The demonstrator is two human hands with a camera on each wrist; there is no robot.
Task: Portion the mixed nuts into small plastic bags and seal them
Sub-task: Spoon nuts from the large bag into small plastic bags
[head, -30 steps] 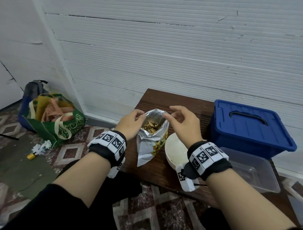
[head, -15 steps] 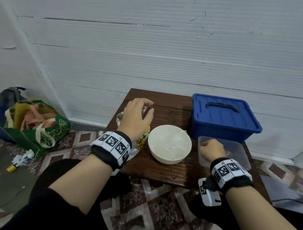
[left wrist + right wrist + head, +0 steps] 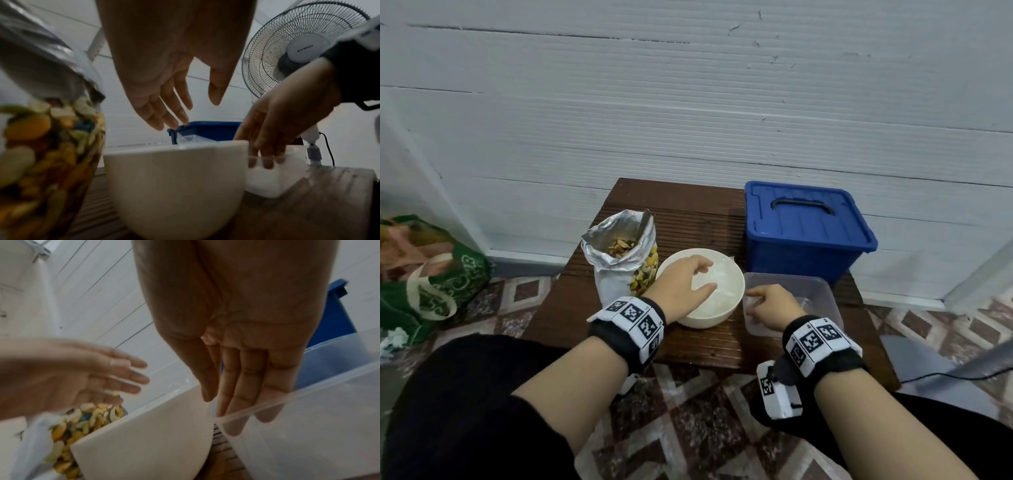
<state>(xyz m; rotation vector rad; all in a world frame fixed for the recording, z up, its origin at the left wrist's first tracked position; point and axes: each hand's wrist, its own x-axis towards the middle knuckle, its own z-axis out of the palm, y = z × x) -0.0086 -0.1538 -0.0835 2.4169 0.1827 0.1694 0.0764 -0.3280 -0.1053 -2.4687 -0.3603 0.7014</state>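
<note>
The left hand [image 3: 681, 284] covers the near left part of the white bowl [image 3: 726, 274], so what lies under its fingers cannot be told; the pale, crinkled contents of the bowl are too blurred to name. The right hand [image 3: 774, 306] reaches into the clear container [image 3: 822, 294], whose cloudy wall hides whether its fingertips [image 3: 236, 426] touch anything. In the left wrist view the nut bag [image 3: 47, 146] is smeared and cut off at the left edge. The green bag [image 3: 431, 274] on the floor runs off the left edge of the head view, its contents unclear. The fan [image 3: 304, 48] is partly hidden behind the right wrist.
</note>
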